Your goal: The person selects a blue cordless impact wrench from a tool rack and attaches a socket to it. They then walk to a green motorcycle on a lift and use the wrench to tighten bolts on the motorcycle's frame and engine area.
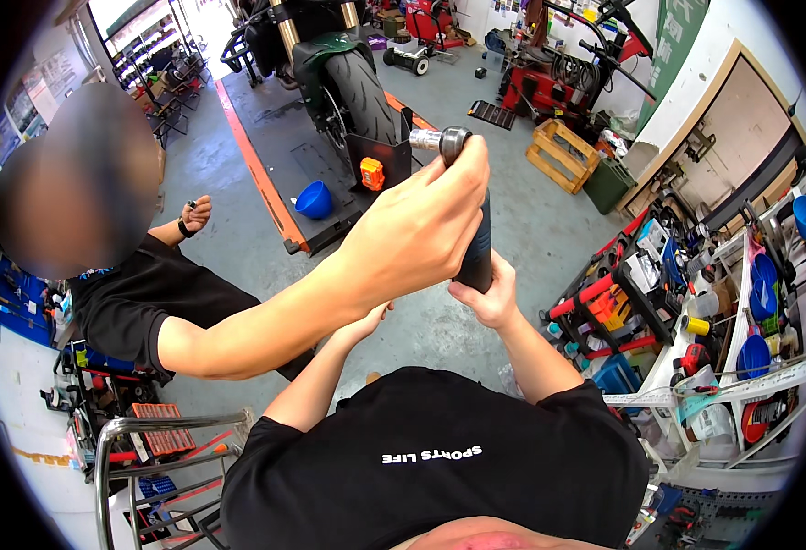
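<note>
A ratchet wrench (478, 243) with a dark handle stands upright in front of me. My right hand (493, 295) is closed round the lower end of its handle. From the left, a co-worker's hand (430, 220) grips the same wrench near its round head. A chrome socket (425, 139) sits on that head and points left. My left hand (366, 325) is low and left of the wrench, apart from it, partly covered by the co-worker's forearm. Its visible fingers are loosely stretched, with nothing seen in them. The co-worker's other hand (197, 214) holds a small dark thing I cannot make out.
Ahead, a motorcycle (357, 92) stands on a lift platform (265, 137) with orange edges, beside a blue bowl (313, 200). A wooden crate (562, 156) lies right of it. Cluttered shelves (742, 367) line my right. A metal-framed chair (169, 426) is at lower left.
</note>
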### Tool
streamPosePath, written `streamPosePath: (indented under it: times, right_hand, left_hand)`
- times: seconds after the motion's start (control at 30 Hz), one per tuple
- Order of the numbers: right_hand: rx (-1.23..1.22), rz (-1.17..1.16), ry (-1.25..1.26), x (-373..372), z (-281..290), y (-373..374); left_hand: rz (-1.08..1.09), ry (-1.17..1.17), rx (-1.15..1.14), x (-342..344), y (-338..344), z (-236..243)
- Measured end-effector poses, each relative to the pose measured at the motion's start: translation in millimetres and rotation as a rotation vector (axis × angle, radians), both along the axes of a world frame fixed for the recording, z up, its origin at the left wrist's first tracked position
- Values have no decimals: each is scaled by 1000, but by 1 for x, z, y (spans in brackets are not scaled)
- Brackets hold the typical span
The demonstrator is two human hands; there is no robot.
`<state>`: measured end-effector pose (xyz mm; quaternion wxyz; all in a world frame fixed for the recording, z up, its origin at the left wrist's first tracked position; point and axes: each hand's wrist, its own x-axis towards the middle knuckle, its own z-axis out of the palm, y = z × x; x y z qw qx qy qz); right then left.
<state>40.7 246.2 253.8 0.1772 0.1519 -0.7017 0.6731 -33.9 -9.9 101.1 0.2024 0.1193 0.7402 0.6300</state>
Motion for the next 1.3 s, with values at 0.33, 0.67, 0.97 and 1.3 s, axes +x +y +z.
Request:
streamPosePath:
  times: [0.33, 0.67, 0.97, 1.3]
  right_hand:
    - [125, -44, 5, 2, -17, -12]
    - [120, -133, -82, 29, -18, -55]
    - [405, -340, 256, 22, 48, -20]
    - [1221, -501, 831, -18, 151, -8]
  left_hand:
    - [16, 306, 462, 8, 28, 148]
    - [-182, 378, 789, 0, 69, 216]
    - [-156, 177, 747, 3, 66, 211]
    - [-169, 149, 643, 37, 69, 220]
